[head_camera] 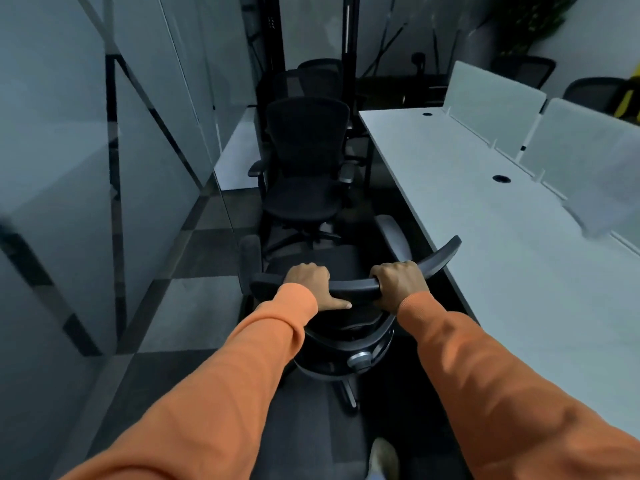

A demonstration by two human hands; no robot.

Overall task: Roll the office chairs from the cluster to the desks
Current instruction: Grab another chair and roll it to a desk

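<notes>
— Where is the office chair (353, 285) sitting?
— In the aisle, glass wall (69, 168) at left. The left hand (306, 284) is gripping its top rail, the right hand (398, 280) clamping the same rail beside the worktop (485, 237).
— Ahead?
— Another chair (304, 157) is facing it.

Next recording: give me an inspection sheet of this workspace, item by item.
Surface: grey checkered carpet tiles; long white desk on the right.
Job's things: held office chair, backrest toward the person; second chair ahead, facing the camera; more chairs bunched behind it.
Clutter: nothing seen.
Hands: left hand and right hand both grip the held chair's backrest top.
Cables: nothing seen; cable grommets in the desk.
Surroundings: glass partition on the left; frosted dividers on the desk; plant far right.
</notes>
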